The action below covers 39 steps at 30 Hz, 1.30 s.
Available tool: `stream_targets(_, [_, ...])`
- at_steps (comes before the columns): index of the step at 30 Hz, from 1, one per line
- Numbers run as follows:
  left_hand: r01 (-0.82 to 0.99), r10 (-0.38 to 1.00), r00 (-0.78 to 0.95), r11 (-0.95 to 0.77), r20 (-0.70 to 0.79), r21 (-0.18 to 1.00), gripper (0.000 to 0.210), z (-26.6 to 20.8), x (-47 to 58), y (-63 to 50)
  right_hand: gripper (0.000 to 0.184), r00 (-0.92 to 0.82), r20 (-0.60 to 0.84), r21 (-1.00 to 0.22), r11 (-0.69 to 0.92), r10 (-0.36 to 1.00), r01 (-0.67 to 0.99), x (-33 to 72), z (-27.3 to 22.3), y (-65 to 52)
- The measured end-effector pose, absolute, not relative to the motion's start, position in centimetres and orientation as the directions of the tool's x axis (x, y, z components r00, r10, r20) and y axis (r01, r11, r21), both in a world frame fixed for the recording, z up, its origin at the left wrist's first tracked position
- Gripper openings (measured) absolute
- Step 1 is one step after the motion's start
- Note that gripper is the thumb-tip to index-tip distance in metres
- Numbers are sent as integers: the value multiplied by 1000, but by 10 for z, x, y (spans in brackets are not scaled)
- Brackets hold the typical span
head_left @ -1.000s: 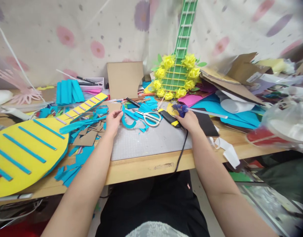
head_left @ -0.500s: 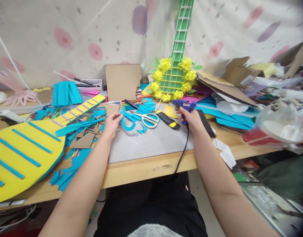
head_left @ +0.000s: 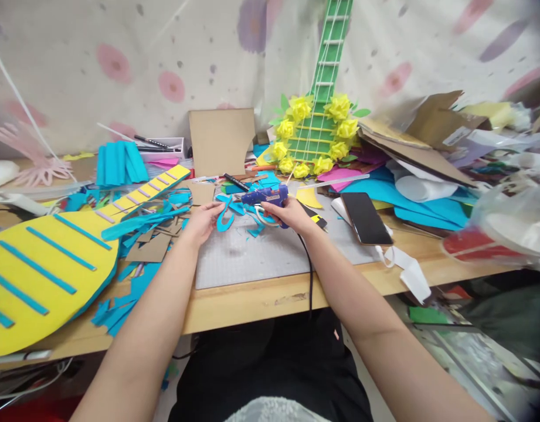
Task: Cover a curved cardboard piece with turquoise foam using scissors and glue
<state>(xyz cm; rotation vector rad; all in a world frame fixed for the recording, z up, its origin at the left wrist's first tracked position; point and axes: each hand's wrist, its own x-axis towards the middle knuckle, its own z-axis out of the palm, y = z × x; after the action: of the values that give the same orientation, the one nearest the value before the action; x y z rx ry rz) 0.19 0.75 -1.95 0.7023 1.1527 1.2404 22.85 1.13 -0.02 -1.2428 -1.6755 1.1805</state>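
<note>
My left hand (head_left: 204,221) is closed on one end of a curved blue paper strip (head_left: 226,221), which hangs in a U shape over the grey cutting mat (head_left: 252,266). Wrapped around the handle of a blue glue gun (head_left: 265,196) is my right hand (head_left: 289,214). The gun's nozzle points left, close to the top of the strip; whether they touch I cannot tell. Below the gun lie scissors (head_left: 261,218), mostly covered by the gun and my hand. A black and yellow utility knife (head_left: 316,218) rests partly hidden behind my right hand. The gun's cord (head_left: 311,275) hangs over the table edge.
At left lies a yellow guitar-shaped piece (head_left: 45,269) with blue strips, beside blue paper scraps (head_left: 140,287). A green guitar shape with yellow flowers (head_left: 316,138) leans at the back. A phone (head_left: 366,218) and a lidded red-and-white tub (head_left: 476,243) are on the right.
My right hand has brought the glue gun leftward from the right of the mat to the blue strip, uncovering the phone. My left hand stays in nearly the same place, still holding the strip.
</note>
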Motion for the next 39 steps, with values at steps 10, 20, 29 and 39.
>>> stream_targets(10, [-258,971,-16,225,-237,939,22,-24,3,7,43,-216,-15,-925,68,976,374,225,-5,8])
stream_targets(20, [-239,973,-23,216,-228,947,25,-28,3,9,42,-223,-21,-918,69,975,390,225,-7,10])
stream_targets(29, [-213,973,-20,220,-229,952,27,-27,3,8,43,-175,-6,-887,76,984,455,227,-5,9])
stream_targets(39, [-204,971,-38,226,-238,953,27,-24,5,6,36,-160,24,-878,97,987,469,227,-4,8])
